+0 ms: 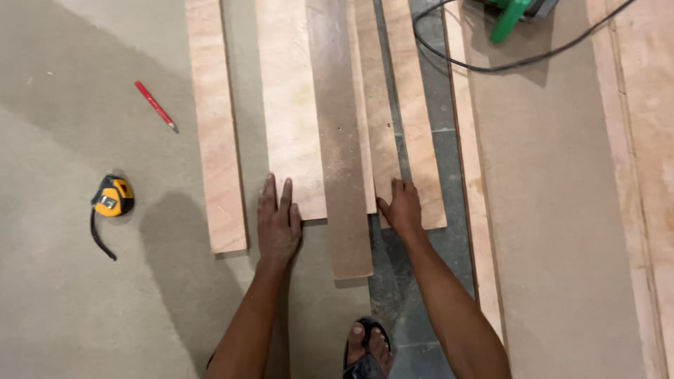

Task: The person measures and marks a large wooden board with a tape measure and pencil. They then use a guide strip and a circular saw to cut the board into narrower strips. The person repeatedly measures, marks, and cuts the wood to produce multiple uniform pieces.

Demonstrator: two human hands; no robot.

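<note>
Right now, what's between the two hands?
Head view: between the left hand and right hand lies a darker brown strip, set among pale plywood strips that both hands press.

Work surface is a large flat brown board (77, 309) laid on a dark tiled floor (414, 309). Plywood strips (291, 105) lie lengthwise on it, ends at the left hand (277, 224) and right hand (401, 207). A separate strip (217, 126) sits just left of the left hand. Further left: yellow tape measure (112, 196), red pencil (156, 107) beyond it. Green power tool (516, 12) and black cable (456, 63) far beyond the right hand.
</note>
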